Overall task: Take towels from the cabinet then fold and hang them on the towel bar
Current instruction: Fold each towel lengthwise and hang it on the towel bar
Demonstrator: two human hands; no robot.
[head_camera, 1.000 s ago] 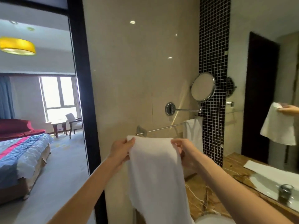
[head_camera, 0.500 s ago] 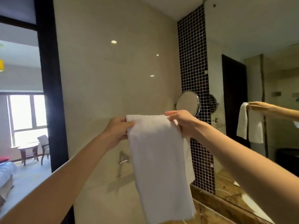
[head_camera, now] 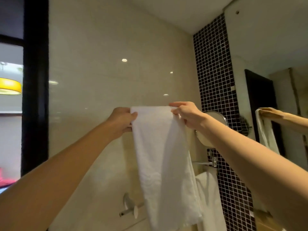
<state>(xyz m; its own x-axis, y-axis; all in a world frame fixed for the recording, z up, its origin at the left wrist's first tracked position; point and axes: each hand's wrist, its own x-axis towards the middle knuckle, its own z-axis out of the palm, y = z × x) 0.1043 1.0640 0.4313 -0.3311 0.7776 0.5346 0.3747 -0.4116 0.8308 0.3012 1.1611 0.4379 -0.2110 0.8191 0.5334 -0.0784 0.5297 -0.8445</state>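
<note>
A folded white towel (head_camera: 160, 152) hangs straight down in front of the beige wall, held up high by its top edge. My left hand (head_camera: 122, 120) grips the top left corner and my right hand (head_camera: 185, 115) pinches the top right corner. The towel bar's left mount and bar end (head_camera: 128, 209) show low on the wall, well below my hands; the rest of the bar is hidden behind the towel. A second white towel (head_camera: 210, 197) hangs at the bar's right end.
A round swing-arm mirror (head_camera: 218, 117) juts from the black mosaic strip (head_camera: 215, 80) behind my right wrist. A large wall mirror (head_camera: 266, 47) on the right reflects my hand and towel. A dark door frame (head_camera: 35, 80) stands at left.
Both hands lifted the towel higher, from bar level to well above the bar. The view tilted upward, so the countertop and sink dropped out of sight.
</note>
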